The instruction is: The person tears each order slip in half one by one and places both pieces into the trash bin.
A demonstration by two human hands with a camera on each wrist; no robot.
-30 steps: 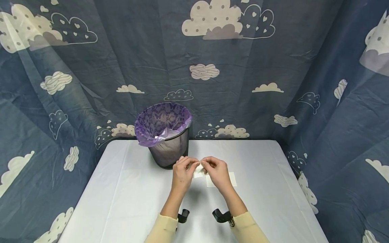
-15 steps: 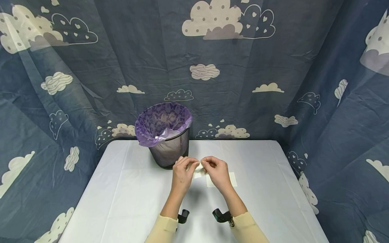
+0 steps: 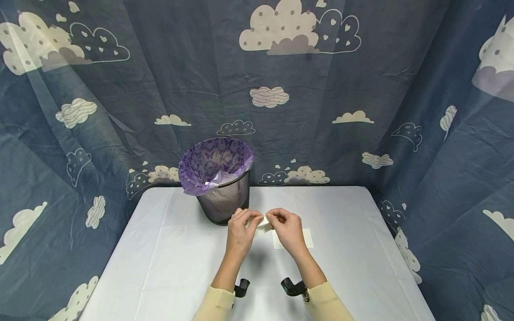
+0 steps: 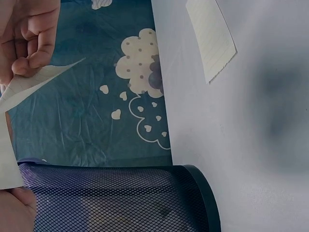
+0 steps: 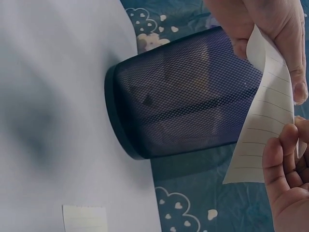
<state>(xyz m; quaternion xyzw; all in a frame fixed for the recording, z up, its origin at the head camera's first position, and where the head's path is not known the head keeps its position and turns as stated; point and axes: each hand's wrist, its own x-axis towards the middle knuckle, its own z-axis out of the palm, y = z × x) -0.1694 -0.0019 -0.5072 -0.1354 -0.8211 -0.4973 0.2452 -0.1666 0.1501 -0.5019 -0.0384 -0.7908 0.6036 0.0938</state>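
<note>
Cream lined paper (image 5: 265,116), pinched from both sides

The left hand (image 3: 241,229) and the right hand (image 3: 287,227) each grip the paper between thumb and curled fingertips, close together at its upper edge. Two neighbouring pinches seem meant to control a thin, limp thing that would sag from one alone; the lower part hangs bent. It is held up off the counter (image 3: 180,258), probably so the fingers can reach both faces. Whether it is torn or only folded between the hands, I cannot tell.

Beside the right wrist, partly hidden by it in the head view, a second piece of paper (image 4: 212,41) lies flat on the counter — within easy reach, I judge, and unlikely to slide. Beyond the left hand a black mesh bin (image 3: 230,200) stands upright, its purple liner (image 3: 201,165) folded over the rim, likely to stop the bag slipping in. It sits near the hands, yet far enough back not to crowd them. Behind the counter hangs blue cloud-printed cloth (image 3: 201,67).
</note>
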